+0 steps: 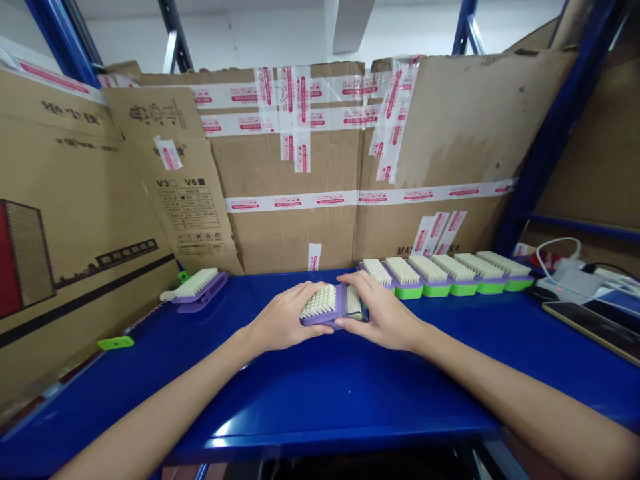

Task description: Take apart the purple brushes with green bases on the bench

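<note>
Above the middle of the blue tabletop, both my hands hold a purple brush [323, 307] with rows of cream bristles. My left hand [286, 315] is closed round its left end, fingers over the top and thumb along the near edge. Closed on its right end, my right hand [386, 312] covers a cream, flat-looking part [353, 303] with a dark edge; whether this belongs to the brush I cannot tell. Just behind my right hand begins a row of several scrub brushes [431, 272], bristles up, with purple and green bodies.
Another purple brush [199, 287] lies tilted at the back left, near a bright green piece [116, 343]. Taped cardboard [295, 167] walls the back and left of the blue table [320, 393]. A phone [595, 327] and a white charger with cables [573, 277] lie at the right.
</note>
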### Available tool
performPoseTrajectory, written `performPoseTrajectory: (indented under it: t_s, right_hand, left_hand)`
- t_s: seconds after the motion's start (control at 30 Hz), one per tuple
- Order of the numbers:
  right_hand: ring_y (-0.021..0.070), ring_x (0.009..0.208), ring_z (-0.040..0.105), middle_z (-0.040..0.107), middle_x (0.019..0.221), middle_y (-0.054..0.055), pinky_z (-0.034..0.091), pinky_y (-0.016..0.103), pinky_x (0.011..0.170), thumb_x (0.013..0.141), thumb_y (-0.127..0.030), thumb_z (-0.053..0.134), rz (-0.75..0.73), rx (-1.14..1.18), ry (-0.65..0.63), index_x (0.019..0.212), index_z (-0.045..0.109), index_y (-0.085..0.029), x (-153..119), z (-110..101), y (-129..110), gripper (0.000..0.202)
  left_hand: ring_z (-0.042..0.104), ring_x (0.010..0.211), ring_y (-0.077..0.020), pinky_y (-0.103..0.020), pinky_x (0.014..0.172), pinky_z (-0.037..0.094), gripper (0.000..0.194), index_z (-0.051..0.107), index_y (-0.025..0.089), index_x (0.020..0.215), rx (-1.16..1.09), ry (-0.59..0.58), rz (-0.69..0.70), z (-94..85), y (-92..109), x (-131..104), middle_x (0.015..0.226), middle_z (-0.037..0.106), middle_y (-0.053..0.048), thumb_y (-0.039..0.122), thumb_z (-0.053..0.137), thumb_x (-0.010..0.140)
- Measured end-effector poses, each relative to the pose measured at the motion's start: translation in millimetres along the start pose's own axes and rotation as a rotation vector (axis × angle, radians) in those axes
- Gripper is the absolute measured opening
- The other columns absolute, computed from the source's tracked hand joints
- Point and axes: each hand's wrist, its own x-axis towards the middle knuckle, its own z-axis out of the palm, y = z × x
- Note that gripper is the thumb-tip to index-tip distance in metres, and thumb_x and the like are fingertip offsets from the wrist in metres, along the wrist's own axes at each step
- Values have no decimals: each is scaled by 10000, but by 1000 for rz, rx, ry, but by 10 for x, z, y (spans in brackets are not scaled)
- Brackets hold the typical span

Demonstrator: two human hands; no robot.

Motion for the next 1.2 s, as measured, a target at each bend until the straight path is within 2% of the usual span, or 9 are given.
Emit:
performPoseTrajectory:
  t_s: [0.1, 0.2, 0.33, 0.5, 0.7, 0.83, 0.97, 1.03, 1.2]
  right_hand:
    - [328, 1186, 660, 632, 1302, 161, 566, 522, 1022, 1017, -523, 681, 64, -28, -14, 1388, 547, -209, -6, 39, -22, 504]
    - [314, 1121, 677, 647, 1233, 138, 560, 519, 984, 1043, -515, 626, 216, -11, 24, 1285, 584, -208, -18, 134, -31, 394]
    - [286, 1109, 683, 682, 1159, 93, 530, 493, 992, 1068, -501, 576, 404, 83, 102, 1162, 595, -226, -8, 219, -35, 291]
    - [274, 1097, 683, 669, 1205, 101, 533, 473, 981, 1057, -505, 596, 365, 107, 73, 1184, 579, -227, -10, 189, -79, 307]
    - [299, 1145, 646, 623, 1270, 138, 528, 520, 1027, 1022, -513, 654, 275, 119, 24, 1259, 553, -215, -28, 175, -77, 395]
    - [283, 1125, 643, 648, 1268, 133, 517, 500, 1019, 1019, -543, 648, 359, 252, 13, 1263, 546, -209, -15, 229, -20, 426]
    - [258, 1015, 669, 720, 1144, 95, 517, 446, 933, 1039, -577, 606, 497, 428, -90, 1201, 569, -199, -3, 240, -14, 413]
    - [253, 982, 671, 730, 1122, 94, 511, 428, 897, 1040, -574, 606, 512, 442, -117, 1187, 564, -198, -1, 230, -38, 405]
    - [233, 937, 660, 713, 1084, 79, 495, 388, 829, 1046, -541, 604, 463, 359, -151, 1177, 550, -204, 2, 195, -109, 366]
  left_hand:
    - [653, 1370, -344, -553, 1146, 554, 770, 398, 257, 1594, -23, 2, 6, -13, 58, 33, 1513, 645, -142, 592, 717, 979]
    - [633, 1393, -323, -538, 1164, 536, 741, 396, 272, 1601, -23, 26, 18, 9, 125, 62, 1526, 637, -125, 489, 741, 981]
    - [619, 1401, -364, -570, 1149, 529, 911, 368, 233, 1625, 89, 44, 49, 89, 158, 75, 1549, 617, -164, 595, 797, 908]
    - [649, 1360, -358, -534, 1088, 551, 750, 333, 193, 1652, 199, 60, 102, 126, 146, 54, 1510, 642, -188, 484, 648, 1037]
    - [670, 1321, -381, -527, 1059, 553, 857, 314, 170, 1662, 321, 55, 192, 71, 87, 76, 1477, 660, -220, 616, 648, 1011]
    - [673, 1297, -392, -548, 1064, 537, 787, 290, 164, 1676, 348, 83, 207, 59, 86, 84, 1462, 665, -224, 511, 624, 1053]
    - [651, 1322, -391, -549, 1093, 523, 706, 322, 170, 1671, 315, 53, 198, 93, 117, 64, 1494, 635, -214, 361, 589, 1047]
    - [665, 1297, -392, -542, 1056, 547, 706, 357, 165, 1651, 301, 45, 174, 113, 108, 59, 1485, 638, -217, 401, 598, 1032]
    - [722, 1179, -397, -528, 943, 573, 757, 497, 130, 1505, 340, 34, 98, 128, 36, 75, 1352, 716, -220, 674, 626, 995]
